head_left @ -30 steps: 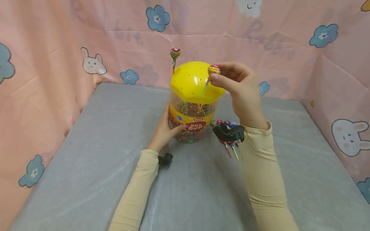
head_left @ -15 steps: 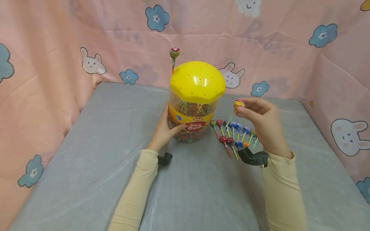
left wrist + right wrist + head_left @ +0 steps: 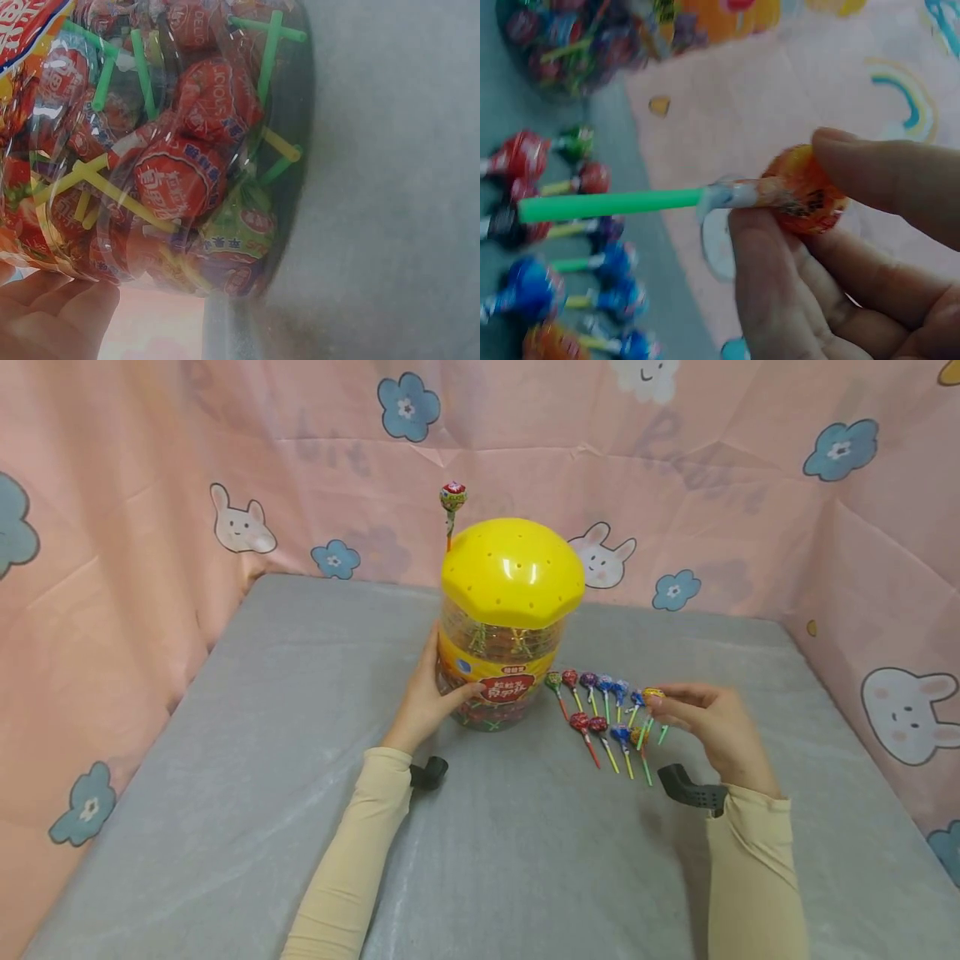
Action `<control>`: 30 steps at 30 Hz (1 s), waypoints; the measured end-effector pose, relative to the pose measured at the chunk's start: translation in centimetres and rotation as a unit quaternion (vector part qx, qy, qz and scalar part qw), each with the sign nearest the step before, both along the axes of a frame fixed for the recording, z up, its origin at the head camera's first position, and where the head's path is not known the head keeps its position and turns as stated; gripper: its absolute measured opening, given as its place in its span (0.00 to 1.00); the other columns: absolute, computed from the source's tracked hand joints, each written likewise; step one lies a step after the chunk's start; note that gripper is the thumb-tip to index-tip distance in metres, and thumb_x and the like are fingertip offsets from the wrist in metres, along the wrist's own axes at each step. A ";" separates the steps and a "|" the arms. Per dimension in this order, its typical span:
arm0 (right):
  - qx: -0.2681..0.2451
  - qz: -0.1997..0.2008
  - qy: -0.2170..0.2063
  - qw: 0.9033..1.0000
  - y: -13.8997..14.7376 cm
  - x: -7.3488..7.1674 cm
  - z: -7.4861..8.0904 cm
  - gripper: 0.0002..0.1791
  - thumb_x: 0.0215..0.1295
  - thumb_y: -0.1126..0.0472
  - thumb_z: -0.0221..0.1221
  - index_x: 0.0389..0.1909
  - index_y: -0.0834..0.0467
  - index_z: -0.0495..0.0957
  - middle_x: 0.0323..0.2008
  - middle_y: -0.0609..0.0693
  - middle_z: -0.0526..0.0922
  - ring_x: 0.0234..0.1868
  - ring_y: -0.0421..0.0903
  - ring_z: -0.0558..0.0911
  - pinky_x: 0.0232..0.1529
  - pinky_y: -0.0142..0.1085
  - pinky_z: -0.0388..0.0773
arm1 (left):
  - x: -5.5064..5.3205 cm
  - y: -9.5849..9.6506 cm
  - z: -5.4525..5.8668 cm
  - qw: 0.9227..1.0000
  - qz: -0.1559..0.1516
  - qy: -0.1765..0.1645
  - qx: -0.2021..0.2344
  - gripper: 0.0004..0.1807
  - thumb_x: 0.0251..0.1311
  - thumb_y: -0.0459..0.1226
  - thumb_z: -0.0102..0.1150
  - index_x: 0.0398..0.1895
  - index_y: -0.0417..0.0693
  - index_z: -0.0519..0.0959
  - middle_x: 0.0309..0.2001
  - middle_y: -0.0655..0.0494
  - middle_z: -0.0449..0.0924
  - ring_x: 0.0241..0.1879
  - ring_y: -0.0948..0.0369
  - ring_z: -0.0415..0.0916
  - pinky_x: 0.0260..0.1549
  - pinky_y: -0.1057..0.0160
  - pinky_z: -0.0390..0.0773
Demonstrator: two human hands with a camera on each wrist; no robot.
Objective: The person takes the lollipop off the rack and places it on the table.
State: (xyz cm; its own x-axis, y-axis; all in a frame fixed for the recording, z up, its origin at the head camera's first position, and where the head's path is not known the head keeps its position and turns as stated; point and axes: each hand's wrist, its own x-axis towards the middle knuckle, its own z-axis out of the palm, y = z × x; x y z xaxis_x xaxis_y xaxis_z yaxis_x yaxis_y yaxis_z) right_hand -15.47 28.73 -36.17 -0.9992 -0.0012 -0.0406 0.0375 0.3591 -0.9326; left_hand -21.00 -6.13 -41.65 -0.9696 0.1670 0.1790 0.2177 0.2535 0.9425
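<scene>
My left hand (image 3: 427, 706) grips the lower left side of a clear plastic jar (image 3: 498, 647) with a domed yellow lid (image 3: 513, 572). Through its wall, in the left wrist view, show several wrapped candies (image 3: 180, 176) with green and yellow sticks. One lollipop (image 3: 453, 497) stands upright at the lid's left edge. In my right hand (image 3: 712, 727), thumb and fingers pinch the orange-yellow head of a lollipop (image 3: 806, 187); its green stick points away from the hand. This hand is over the right end of the lollipops on the table.
Two rows of lollipops, with heads such as a red one (image 3: 580, 722) and a blue one (image 3: 620, 733), lie right of the jar on the grey table cover (image 3: 525, 860). A pink patterned curtain (image 3: 525, 452) hangs behind and at both sides.
My right hand has moved from beside the yellow lid down and right to the rows, still holding the lollipop. The left hand and jar have stayed in place.
</scene>
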 end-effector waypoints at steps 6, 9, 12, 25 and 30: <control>0.061 0.014 -0.055 0.996 2.7 -0.2 -1.9 0.28 0.63 0.55 0.62 0.51 0.76 0.73 0.34 0.36 0.82 0.37 0.36 0.82 0.41 0.27 0.78 | 0.1 0.0 0.0 1.000 0.001 0.000 -0.003 0.56 0.56 0.44 0.66 0.76 0.53 0.36 0.74 0.53 0.43 0.71 0.53 0.47 0.67 0.47 0.52; 0.110 0.018 -0.080 0.991 3.8 -0.3 -2.8 0.28 0.62 0.53 0.63 0.49 0.75 0.75 0.33 0.38 0.82 0.36 0.36 0.81 0.40 0.27 0.76 | 0.1 -0.1 0.0 1.000 0.000 -0.003 -0.005 0.56 0.56 0.44 0.66 0.76 0.55 0.35 0.74 0.53 0.43 0.71 0.53 0.46 0.67 0.47 0.51; 0.129 0.027 -0.101 0.986 4.6 -0.4 -3.8 0.28 0.62 0.52 0.62 0.49 0.74 0.76 0.35 0.45 0.84 0.35 0.38 0.82 0.39 0.29 0.76 | 0.1 0.0 0.0 1.000 -0.001 -0.004 -0.002 0.56 0.56 0.44 0.66 0.76 0.56 0.35 0.74 0.54 0.44 0.71 0.54 0.46 0.67 0.48 0.51; 0.168 0.003 -0.152 0.974 4.2 -1.1 -5.6 0.27 0.59 0.48 0.64 0.43 0.70 0.80 0.32 0.43 0.82 0.33 0.38 0.78 0.36 0.31 0.77 | 0.1 -0.1 0.0 1.000 0.002 -0.005 0.000 0.56 0.55 0.46 0.67 0.76 0.56 0.35 0.74 0.54 0.43 0.71 0.54 0.47 0.66 0.47 0.52; 0.207 0.000 -0.149 0.967 4.1 -1.1 -5.5 0.23 0.58 0.49 0.65 0.38 0.68 0.82 0.29 0.44 0.81 0.32 0.41 0.75 0.33 0.33 0.74 | 0.0 0.0 -0.1 1.000 0.002 -0.003 -0.007 0.57 0.55 0.46 0.66 0.76 0.55 0.35 0.74 0.54 0.42 0.71 0.53 0.47 0.66 0.46 0.53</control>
State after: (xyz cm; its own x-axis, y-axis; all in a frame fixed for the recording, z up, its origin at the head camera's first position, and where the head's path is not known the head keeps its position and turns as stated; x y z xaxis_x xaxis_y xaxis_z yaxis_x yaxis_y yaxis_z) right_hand -16.59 32.78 -41.71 -0.9429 0.0776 -0.3240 0.2830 0.6997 -0.6560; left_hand -21.03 -6.16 -41.74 -0.9713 0.1656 0.1708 0.2110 0.2683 0.9399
